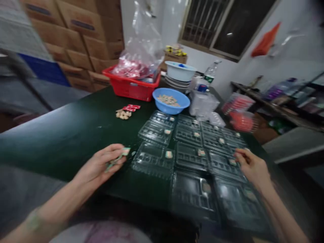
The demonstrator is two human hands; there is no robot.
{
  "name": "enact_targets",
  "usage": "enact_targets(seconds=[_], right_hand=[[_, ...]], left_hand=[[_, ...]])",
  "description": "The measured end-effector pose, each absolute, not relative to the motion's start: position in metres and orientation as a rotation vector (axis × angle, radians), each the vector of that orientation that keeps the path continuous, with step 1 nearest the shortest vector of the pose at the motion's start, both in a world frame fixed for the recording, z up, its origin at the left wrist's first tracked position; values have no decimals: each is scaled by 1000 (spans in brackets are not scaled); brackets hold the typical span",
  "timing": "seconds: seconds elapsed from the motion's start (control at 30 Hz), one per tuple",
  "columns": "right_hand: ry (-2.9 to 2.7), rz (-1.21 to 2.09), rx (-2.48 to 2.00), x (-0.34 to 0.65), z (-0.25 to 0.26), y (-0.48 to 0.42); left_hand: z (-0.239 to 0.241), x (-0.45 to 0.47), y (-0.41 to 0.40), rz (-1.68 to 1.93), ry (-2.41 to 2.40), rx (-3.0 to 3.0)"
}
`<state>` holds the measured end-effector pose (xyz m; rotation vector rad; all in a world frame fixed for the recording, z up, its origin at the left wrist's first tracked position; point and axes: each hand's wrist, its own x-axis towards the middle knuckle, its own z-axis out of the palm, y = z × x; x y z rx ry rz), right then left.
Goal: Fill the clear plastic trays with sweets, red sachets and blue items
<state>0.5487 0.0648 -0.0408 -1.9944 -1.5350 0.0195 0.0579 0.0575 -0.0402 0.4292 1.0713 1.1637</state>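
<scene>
My left hand is closed around several small pale green and pink pieces, left of the trays and above the dark green table. Clear plastic trays with moulded compartments lie in rows before me. Most show one small pale piece in a compartment at the upper right. Over the right-hand trays, the thumb and fingers of my right hand are pinched together. Whatever they may hold is too small and blurred to make out.
Behind the trays stand a blue bowl of small beige pieces and a red basket with bagged red packets. Beige pieces and red packets lie on the table. Stacked clear containers stand at the back right.
</scene>
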Motion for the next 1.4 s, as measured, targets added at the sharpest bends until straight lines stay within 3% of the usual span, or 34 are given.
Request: enact_targets(seconds=[0.1,0.23,0.43,0.7,0.97,1.4], right_hand=[[-1708,537,-1647,424,-22,54],[-1821,946,-1348,290,-13,44],[-1758,1221,-1271,233,-29,46],[-1695,1287,-1324,213,-28,42],[-1656,1084,-1298,202,-13,37],[-2187,786,-1135,206,1,31]], left_hand=[[-38,79,52,1091,973,512],[-35,94,40,989,812,594],[-51,80,27,1034,730,691],[-63,60,27,1078,625,515],[-70,45,29,1148,541,183],[-72,39,30,1032,458,231]])
